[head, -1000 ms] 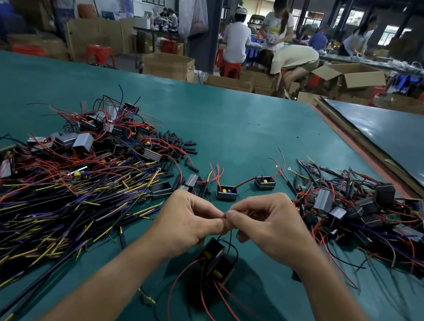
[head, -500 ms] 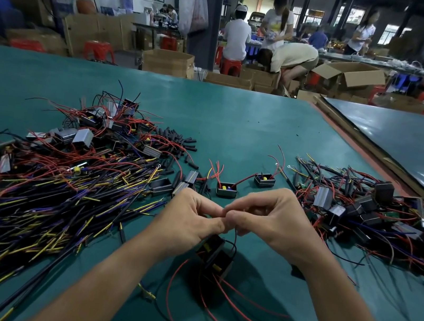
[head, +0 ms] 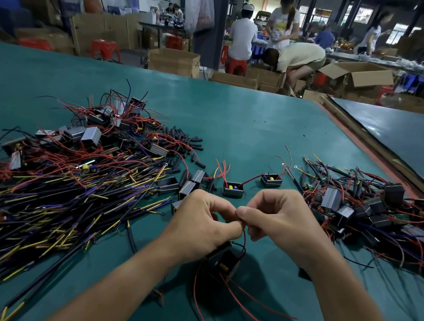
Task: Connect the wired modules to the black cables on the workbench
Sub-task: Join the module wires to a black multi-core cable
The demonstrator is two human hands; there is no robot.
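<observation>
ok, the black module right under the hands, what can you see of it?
The module is a small black box, plastic by the look, open on one face with a yellow part inside. It sits tilted just under the left hand, which hides its top edge; whether it rests on the bench is unclear. A red wire rises from it to where the left and right hand pinch it. More red leads trail from it over the bench toward the viewer.

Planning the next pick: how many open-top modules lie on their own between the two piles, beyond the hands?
2. The nearer module lies mid-table; the farther module lies beyond it to the right, toward the right pile. More may be buried in the piles.
</observation>
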